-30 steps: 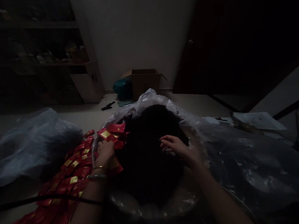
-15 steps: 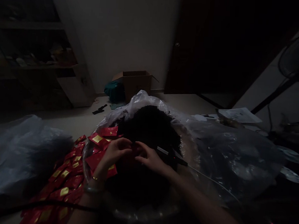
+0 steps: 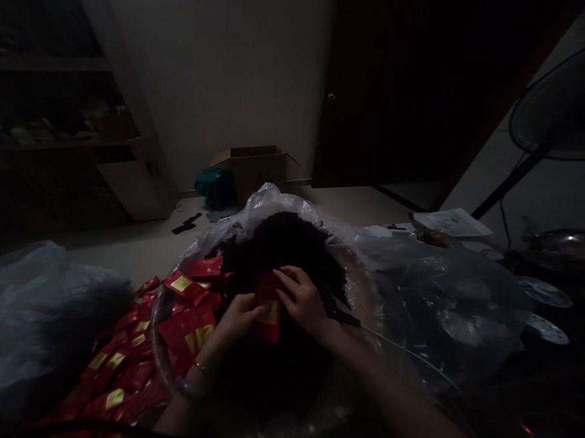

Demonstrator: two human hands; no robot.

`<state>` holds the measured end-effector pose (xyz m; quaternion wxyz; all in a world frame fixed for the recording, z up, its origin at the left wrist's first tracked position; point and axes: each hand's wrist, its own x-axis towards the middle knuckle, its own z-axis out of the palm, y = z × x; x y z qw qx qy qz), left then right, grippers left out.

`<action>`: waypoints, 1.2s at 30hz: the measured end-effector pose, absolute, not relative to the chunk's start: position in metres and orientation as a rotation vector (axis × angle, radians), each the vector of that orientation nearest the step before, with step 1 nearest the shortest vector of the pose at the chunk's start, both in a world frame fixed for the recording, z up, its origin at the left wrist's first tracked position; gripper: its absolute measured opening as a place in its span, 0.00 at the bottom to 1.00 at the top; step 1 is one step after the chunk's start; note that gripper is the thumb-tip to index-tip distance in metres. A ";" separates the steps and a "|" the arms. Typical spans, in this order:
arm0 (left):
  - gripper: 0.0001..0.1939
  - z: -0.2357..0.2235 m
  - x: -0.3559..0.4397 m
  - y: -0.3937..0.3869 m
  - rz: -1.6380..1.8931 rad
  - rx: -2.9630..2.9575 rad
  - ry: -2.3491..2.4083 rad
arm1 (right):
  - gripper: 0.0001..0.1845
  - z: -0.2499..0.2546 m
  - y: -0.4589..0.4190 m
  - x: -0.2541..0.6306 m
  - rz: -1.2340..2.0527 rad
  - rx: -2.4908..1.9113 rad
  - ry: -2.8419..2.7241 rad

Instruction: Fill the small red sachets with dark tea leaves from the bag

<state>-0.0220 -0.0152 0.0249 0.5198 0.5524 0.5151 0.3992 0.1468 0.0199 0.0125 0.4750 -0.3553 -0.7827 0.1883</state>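
Packet [image 3: 271, 317], red with a gold label, is between your two hands, above the near part of the dark heap [image 3: 293, 242]. Your left hand [image 3: 235, 318] has it from the left, thumb laid over its face and the other fingers mostly hidden from view, closed onto it. Your right hand [image 3: 302, 304] is half curled, its fingertips meeting the far right edge of the packet; it is too dark to tell whether they pinch it.

Clear plastic [image 3: 268, 200] lines the round container under the heap. Inside its left rim, just beside your left hand, lie loose red packets [image 3: 187, 288], and a larger pile of packets [image 3: 116, 367] spreads outside it, left and near. Right of your right hand is a dark device [image 3: 346, 318] with a small red light, its pale cable [image 3: 413, 354] running right and nearer. An open cardboard box [image 3: 258, 173] stands at the far wall.
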 end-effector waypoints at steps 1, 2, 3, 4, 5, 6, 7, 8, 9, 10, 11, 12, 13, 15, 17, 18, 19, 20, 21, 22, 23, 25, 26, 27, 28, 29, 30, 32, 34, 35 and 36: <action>0.18 0.024 -0.021 -0.015 0.967 1.316 1.230 | 0.20 0.012 0.020 0.147 0.426 -0.851 -1.920; 0.18 0.024 -0.020 -0.015 0.971 1.319 1.229 | 0.18 0.012 0.020 0.147 0.412 -0.837 -1.921; 0.18 0.025 -0.020 -0.015 0.970 1.333 1.228 | 0.16 0.013 0.021 0.147 0.411 -0.834 -1.916; 0.18 0.026 -0.019 -0.016 0.960 1.353 1.228 | 0.13 0.013 0.022 0.148 0.413 -0.845 -1.904; 0.18 0.027 -0.018 -0.016 0.943 1.373 1.228 | 0.09 0.015 0.022 0.149 0.415 -0.873 -1.888; 0.18 0.029 -0.018 -0.017 0.923 1.385 1.232 | 0.05 0.016 0.024 0.150 0.414 -0.910 -1.875; 0.19 0.031 -0.017 -0.017 0.907 1.380 1.244 | 0.03 0.017 0.025 0.151 0.412 -0.945 -1.869; 0.21 0.032 -0.017 -0.018 0.902 1.356 1.266 | 0.03 0.019 0.026 0.153 0.416 -0.966 -1.877; 0.23 0.033 -0.016 -0.018 0.911 1.314 1.297 | 0.05 0.020 0.026 0.154 0.426 -0.966 -1.899; 0.25 0.034 -0.016 -0.018 0.928 1.263 1.329 | 0.06 0.022 0.027 0.154 0.445 -0.951 -1.931; 0.27 0.034 -0.015 -0.017 0.944 1.214 1.357 | 0.07 0.023 0.027 0.155 0.473 -0.929 -1.966; 0.28 0.034 -0.014 -0.017 0.953 1.177 1.375 | 0.07 0.024 0.026 0.155 0.507 -0.912 -1.999; 0.28 0.033 -0.014 -0.016 0.954 1.161 1.381 | 0.06 0.024 0.026 0.155 0.543 -0.907 -2.022; 0.27 0.031 -0.014 -0.014 0.922 1.188 1.368 | 0.06 0.026 0.024 0.154 0.610 -0.929 -2.045; 0.25 0.030 -0.018 -0.012 0.887 1.275 1.379 | 0.06 0.028 0.022 0.153 0.681 -0.949 -2.059; 0.24 0.030 -0.022 -0.011 0.877 1.332 1.416 | 0.06 0.030 0.021 0.153 0.720 -0.950 -2.065; 0.23 0.031 -0.029 -0.011 0.875 1.404 1.471 | 0.05 0.032 0.021 0.154 0.762 -0.950 -2.061; 0.21 0.032 -0.038 -0.010 0.888 1.482 1.572 | 0.05 0.033 0.021 0.155 0.803 -0.949 -2.043; 0.19 0.034 -0.048 -0.009 0.866 1.566 1.717 | 0.06 0.035 0.022 0.156 0.840 -0.949 -2.011; 0.18 0.036 -0.060 -0.008 0.818 1.639 1.879 | 0.06 0.037 0.023 0.157 0.875 -0.949 -1.966; 0.17 0.039 -0.070 -0.007 0.746 1.689 2.017 | 0.07 0.038 0.024 0.158 0.909 -0.949 -1.915; 0.21 0.042 -0.086 -0.008 0.610 1.700 2.243 | 0.06 0.039 0.027 0.160 0.990 -0.951 -1.828; 0.21 0.043 -0.089 -0.008 0.650 1.678 2.339 | 0.06 0.039 0.028 0.161 1.034 -0.953 -1.801; 0.21 0.042 -0.089 -0.008 0.792 1.737 2.335 | 0.07 0.039 0.029 0.161 1.071 -0.955 -1.784; 0.21 0.041 -0.085 -0.008 0.977 1.748 2.274 | 0.08 0.039 0.030 0.161 1.099 -0.953 -1.785; 0.23 0.039 -0.079 -0.008 1.099 1.719 2.115 | 0.08 0.038 0.030 0.161 1.116 -0.939 -1.801; 0.25 0.036 -0.070 -0.008 1.158 1.632 1.934 | 0.09 0.038 0.030 0.161 1.130 -0.913 -1.830; 0.30 0.029 -0.050 -0.007 0.997 1.427 1.557 | 0.10 0.039 0.028 0.161 1.152 -0.844 -1.902; 0.35 0.021 -0.032 -0.010 0.693 1.163 1.232 | 0.10 0.042 0.025 0.162 1.161 -0.792 -1.967; 0.37 0.018 -0.025 -0.012 0.633 1.033 1.107 | 0.11 0.043 0.023 0.162 1.156 -0.782 -1.988; 0.37 0.016 -0.020 -0.014 0.643 0.958 1.021 | 0.10 0.044 0.022 0.163 1.151 -0.781 -1.999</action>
